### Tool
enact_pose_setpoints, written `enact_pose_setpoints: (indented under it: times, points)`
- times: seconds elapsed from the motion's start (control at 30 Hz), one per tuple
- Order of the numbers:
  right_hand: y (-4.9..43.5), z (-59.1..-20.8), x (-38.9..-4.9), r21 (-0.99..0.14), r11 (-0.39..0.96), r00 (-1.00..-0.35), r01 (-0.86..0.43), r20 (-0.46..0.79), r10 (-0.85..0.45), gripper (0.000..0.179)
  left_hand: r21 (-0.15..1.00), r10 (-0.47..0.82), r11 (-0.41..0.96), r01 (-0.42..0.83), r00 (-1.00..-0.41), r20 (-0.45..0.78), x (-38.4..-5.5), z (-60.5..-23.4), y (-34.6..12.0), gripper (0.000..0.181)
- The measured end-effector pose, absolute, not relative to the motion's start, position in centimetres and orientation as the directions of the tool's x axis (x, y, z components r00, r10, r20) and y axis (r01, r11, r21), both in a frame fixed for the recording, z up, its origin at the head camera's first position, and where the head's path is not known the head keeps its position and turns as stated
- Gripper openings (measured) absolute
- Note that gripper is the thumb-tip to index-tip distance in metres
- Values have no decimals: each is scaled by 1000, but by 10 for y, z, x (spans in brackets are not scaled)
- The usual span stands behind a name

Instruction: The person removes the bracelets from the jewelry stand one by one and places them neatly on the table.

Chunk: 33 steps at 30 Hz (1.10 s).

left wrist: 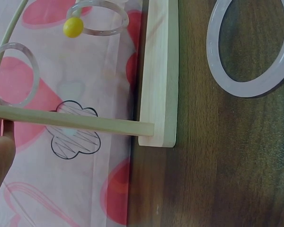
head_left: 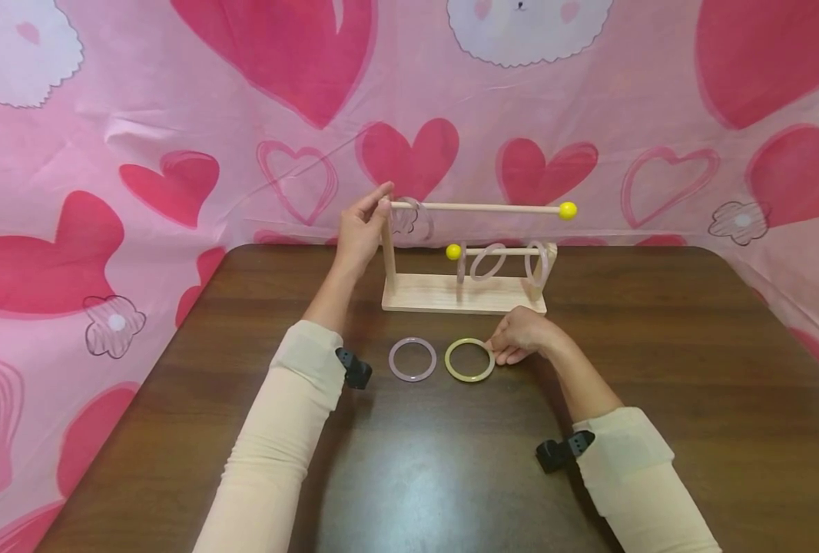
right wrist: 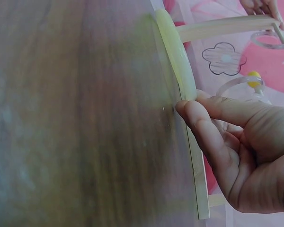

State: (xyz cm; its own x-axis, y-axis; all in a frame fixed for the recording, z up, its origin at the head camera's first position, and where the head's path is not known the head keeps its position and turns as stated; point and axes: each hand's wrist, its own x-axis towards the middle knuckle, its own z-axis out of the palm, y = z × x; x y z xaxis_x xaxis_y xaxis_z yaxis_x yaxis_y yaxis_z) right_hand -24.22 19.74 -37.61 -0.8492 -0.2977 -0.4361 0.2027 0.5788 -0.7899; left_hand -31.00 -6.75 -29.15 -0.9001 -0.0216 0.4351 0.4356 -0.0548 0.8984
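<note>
My left hand [head_left: 363,234] grips the top of the left post of a pale wooden bangle rack [head_left: 465,294]. In the right wrist view, my right hand [right wrist: 246,151] pinches the edge of a yellow-green bangle [right wrist: 177,54] between thumb and forefinger. That bangle lies at table level in the head view, right beside a lilac bangle [head_left: 412,377] lying flat. Pale translucent rings hang at the left end of the rack's upper rod [head_left: 492,208]. Three more bangles, one of them tilted [head_left: 487,263], hang along the lower rod [head_left: 513,252].
Yellow balls cap the rods, the upper ball [head_left: 568,210] at the right and the lower ball [head_left: 454,252] at the left. The rack stands near the far edge of a dark wooden table [head_left: 409,476]. Behind it hangs a pink heart-patterned cloth [head_left: 243,100].
</note>
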Motion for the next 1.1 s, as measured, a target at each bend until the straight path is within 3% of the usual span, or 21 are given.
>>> enact_pose_setpoints:
  times: [0.3, 0.67, 1.1]
  points:
    - [199, -372, -241, -770, 612, -867, 180, -419, -271, 16, 896, -18, -41, 443, -897, 443, -299, -282, -65, 34]
    - [192, -361, -240, -772, 621, -912, 136, -342, -225, 16, 889, -35, -44, 456, -890, 455, -322, -302, -69, 35]
    - [187, -343, -240, -871, 486, -960, 70, -191, -204, 30, 877, -50, -25, 479, -877, 478, -322, -302, -68, 34]
